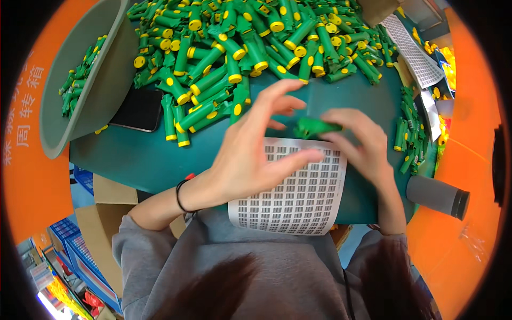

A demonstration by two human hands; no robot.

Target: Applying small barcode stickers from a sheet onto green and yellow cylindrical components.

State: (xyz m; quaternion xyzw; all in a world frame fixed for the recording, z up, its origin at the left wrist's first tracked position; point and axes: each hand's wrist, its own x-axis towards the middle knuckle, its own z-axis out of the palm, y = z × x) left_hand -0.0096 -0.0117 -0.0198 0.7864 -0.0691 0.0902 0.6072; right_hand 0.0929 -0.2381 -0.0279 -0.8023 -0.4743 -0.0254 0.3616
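Note:
My right hand (pixel 365 140) pinches a green plastic tube piece (pixel 316 127) between thumb and fingers; motion smears the piece. Across from it, my left hand (pixel 256 146) is open, thumb and fingers spread apart around air, with nothing seen in it. Under both hands lies a white sheet of printed labels (pixel 288 205) in rows, hanging over the table's near edge towards my lap. Beyond my hands, a big heap of green tubes with yellow ends (pixel 213 66) covers the far part of the green table (pixel 128 160).
A grey-green basin (pixel 56 133) with several green pieces stands tilted at the left, beside a dark phone (pixel 137 110). Labelled green tubes (pixel 409 133) lie at the right, near a grey bottle (pixel 438 196). Another label sheet (pixel 413 50) is at the far right. A cardboard box (pixel 98 229) stands below left.

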